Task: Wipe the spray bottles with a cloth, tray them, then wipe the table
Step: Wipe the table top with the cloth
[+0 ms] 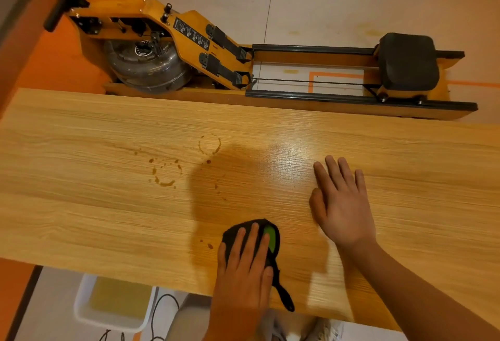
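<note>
Head view down onto a wooden table [81, 205]: pressing a dark cloth [229, 235] under the straight fingers of the left hand [243, 259] at 6 o'clock by the near edge, resting the right hand [343, 205] flat and empty at 4 o'clock. Could smear rather than lift the brown ring stains [165, 173] at 10 o'clock if swept lightly; could also slip the cloth off that edge, strap first. No spray bottles in sight
</note>
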A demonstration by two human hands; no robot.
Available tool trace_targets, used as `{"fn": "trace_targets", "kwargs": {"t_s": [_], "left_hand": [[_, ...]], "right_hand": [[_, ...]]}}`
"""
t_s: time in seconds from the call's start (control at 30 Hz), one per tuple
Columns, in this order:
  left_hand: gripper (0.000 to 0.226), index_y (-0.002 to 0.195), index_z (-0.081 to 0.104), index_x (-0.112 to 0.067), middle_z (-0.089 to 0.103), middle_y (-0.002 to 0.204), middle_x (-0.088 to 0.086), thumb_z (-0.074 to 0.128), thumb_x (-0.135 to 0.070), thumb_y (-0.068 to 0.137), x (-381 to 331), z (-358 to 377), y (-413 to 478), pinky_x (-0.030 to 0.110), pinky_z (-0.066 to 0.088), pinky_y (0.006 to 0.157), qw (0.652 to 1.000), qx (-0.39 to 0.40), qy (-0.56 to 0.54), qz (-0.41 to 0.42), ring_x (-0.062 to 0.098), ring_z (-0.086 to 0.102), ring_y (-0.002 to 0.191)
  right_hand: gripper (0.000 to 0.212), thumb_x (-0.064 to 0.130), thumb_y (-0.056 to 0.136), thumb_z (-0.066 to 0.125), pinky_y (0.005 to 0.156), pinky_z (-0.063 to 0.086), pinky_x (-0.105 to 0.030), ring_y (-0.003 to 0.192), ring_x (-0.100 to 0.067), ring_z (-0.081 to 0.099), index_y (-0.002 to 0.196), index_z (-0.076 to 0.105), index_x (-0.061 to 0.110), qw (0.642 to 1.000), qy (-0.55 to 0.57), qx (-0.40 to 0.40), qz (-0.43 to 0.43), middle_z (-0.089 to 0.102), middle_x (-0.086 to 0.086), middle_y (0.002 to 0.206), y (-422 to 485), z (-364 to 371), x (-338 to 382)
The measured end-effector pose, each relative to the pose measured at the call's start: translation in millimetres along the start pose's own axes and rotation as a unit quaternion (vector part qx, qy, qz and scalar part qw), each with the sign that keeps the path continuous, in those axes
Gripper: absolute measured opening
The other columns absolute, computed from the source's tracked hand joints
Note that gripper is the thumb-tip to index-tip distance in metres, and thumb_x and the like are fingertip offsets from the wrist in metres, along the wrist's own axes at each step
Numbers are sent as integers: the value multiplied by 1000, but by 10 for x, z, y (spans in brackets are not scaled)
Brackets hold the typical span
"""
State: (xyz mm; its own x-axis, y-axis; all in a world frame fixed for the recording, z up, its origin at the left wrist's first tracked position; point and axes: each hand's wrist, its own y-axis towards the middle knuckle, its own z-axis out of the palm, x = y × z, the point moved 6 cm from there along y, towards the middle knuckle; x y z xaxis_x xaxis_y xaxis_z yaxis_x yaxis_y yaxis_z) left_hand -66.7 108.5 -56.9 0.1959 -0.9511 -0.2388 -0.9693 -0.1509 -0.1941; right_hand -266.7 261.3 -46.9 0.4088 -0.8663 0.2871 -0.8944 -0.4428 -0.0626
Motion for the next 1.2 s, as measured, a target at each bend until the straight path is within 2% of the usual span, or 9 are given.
{"fn": "trace_targets", "kwargs": {"t_s": [0.13, 0.43, 0.6, 0.7, 0.87, 0.93, 1.03, 1.07, 1.2], "left_hand": [[54, 160, 32, -25, 24, 170, 0, 21, -43, 110, 5, -163, 421, 51, 8, 123, 999, -6, 14, 41, 24, 20, 156], [56, 158, 38, -21, 27, 169, 3, 30, -39, 107, 258, -585, 2271, 58, 9, 124, 996, -15, -20, 88, 27, 21, 156], [58, 158, 36, -14, 27, 168, 10, 29, -36, 105, 192, -467, 1842, 59, 16, 122, 998, -49, 1, 51, 30, 24, 155], [58, 161, 31, -15, 22, 170, 9, 27, -36, 107, 121, -326, 1078, 59, 13, 124, 999, -43, 2, 27, 28, 20, 157], [59, 156, 41, -13, 32, 166, 12, 35, -34, 101, 164, -154, -33, 53, 1, 123, 998, -28, 48, 8, 33, 32, 152], [61, 152, 46, -10, 32, 165, 12, 38, -30, 96, 148, -185, -31, 48, -3, 125, 999, -22, 32, 5, 34, 33, 151], [58, 151, 43, -13, 17, 170, 6, 39, -27, 95, 73, -241, 200, 36, -12, 127, 997, -18, -76, -23, 20, 8, 159], [55, 152, 42, -14, 15, 171, 5, 38, -29, 99, 55, -267, 298, 36, -10, 127, 997, -27, -71, -24, 18, 5, 159], [56, 158, 34, -13, 20, 170, 9, 30, -36, 107, 106, -406, 910, 46, 8, 127, 998, -58, 5, 4, 25, 19, 157]], "right_hand": [[55, 37, 106, 27, 126, 7, -52, 158, -25, 7, 159, 32, 21, 1000, -3, -2, 3, 24, -6, 168, 29, -9, -11], [55, 36, 106, 27, 127, 8, -52, 157, -25, 10, 158, 33, 21, 1000, -14, -8, 5, 25, -6, 167, 14, -36, 22], [55, 36, 106, 26, 126, 8, -53, 157, -26, 11, 158, 33, 21, 1000, -11, -10, 2, 25, -7, 167, -10, -19, 24], [56, 37, 106, 24, 126, 8, -54, 157, -26, 10, 159, 32, 21, 1000, -7, -6, 0, 24, -7, 168, -15, -27, 21], [55, 36, 105, 26, 125, 11, -56, 156, -29, 13, 157, 36, 19, 1000, 1, -10, -7, 28, -8, 166, 0, -44, 29], [55, 35, 105, 27, 125, 10, -56, 157, -30, 13, 157, 35, 19, 1000, 3, -8, -11, 28, -9, 166, 2, -43, 24], [55, 35, 105, 27, 126, 7, -55, 157, -29, 10, 157, 34, 19, 1000, 9, -8, -7, 25, -8, 167, -4, -45, 20], [55, 35, 105, 27, 126, 7, -54, 157, -28, 10, 157, 33, 20, 1000, 10, -10, -5, 25, -8, 167, -7, -43, 23], [55, 36, 106, 26, 126, 7, -54, 157, -28, 11, 158, 33, 20, 1000, 0, -14, -4, 25, -8, 167, 12, -28, 27]]}}
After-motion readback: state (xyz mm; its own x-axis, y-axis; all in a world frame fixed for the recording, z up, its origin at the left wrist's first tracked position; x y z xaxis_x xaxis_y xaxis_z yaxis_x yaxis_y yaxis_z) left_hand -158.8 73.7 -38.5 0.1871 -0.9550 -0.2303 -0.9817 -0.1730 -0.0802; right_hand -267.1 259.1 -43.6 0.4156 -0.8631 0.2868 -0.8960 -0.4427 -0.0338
